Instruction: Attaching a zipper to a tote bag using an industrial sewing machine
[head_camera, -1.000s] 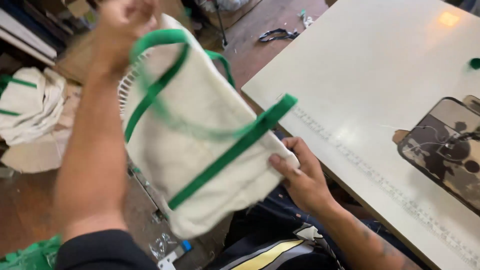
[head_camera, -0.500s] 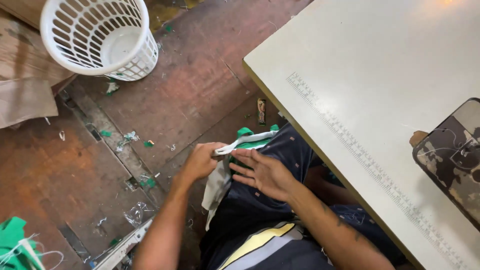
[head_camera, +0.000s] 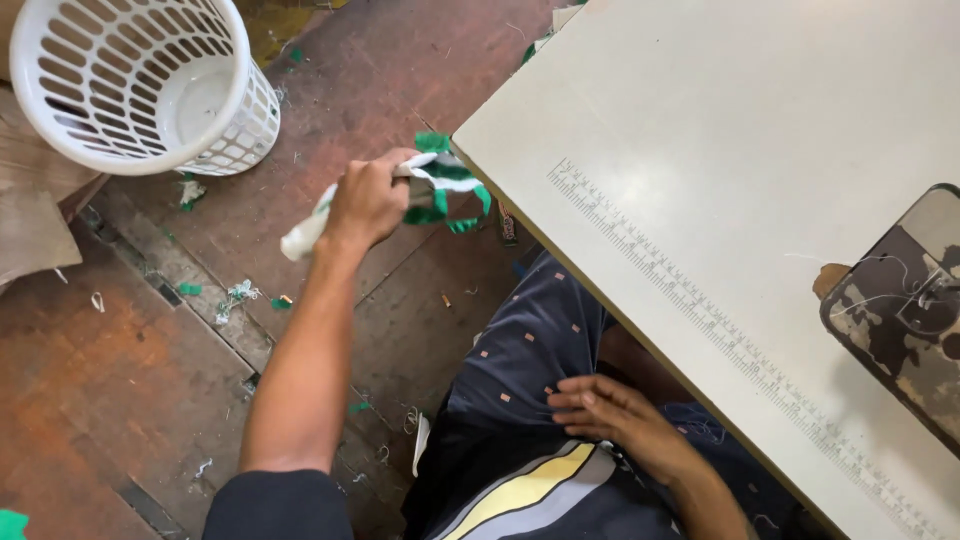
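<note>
My left hand (head_camera: 366, 200) is stretched out over the floor, shut on a crumpled white cloth bag with green handles (head_camera: 440, 190). One end of the cloth sticks out below my fist, and the green straps dangle near the table corner. My right hand (head_camera: 612, 415) rests on my lap against dark shorts, fingers loosely spread, holding nothing. A white slotted plastic basket (head_camera: 130, 85) stands on the floor to the upper left of the bag.
A white work table (head_camera: 720, 160) with a printed ruler strip (head_camera: 700, 320) along its edge fills the right side. A worn dark machine plate (head_camera: 905, 310) sits at its right edge. Green scraps and threads litter the brown wooden floor (head_camera: 120, 380).
The bag was held spread in both hands, then bunched on my lap. Now my left hand has carried it out to the left over the floor, and my right hand has let go.
</note>
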